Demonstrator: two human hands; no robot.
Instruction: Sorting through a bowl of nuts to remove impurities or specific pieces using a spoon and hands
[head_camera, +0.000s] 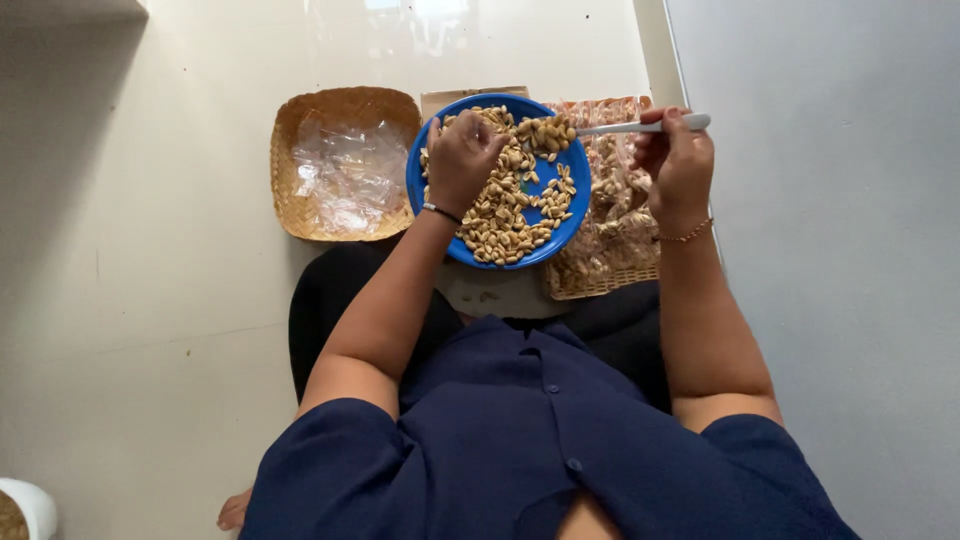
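Note:
A blue plate (572, 205) heaped with pale peanuts (505, 215) rests in front of my lap. My left hand (462, 160) is over the plate with its fingers curled, and what it holds is hidden. My right hand (678, 160) grips the handle of a white spoon (640, 127), whose bowl carries a heap of peanuts above the plate's far rim.
A woven tray (290, 150) with empty clear plastic bags lies left of the plate. Another woven tray (610, 280) to the right holds filled peanut packets. A white container (35, 505) shows at the bottom left. A grey wall (850, 200) runs along the right.

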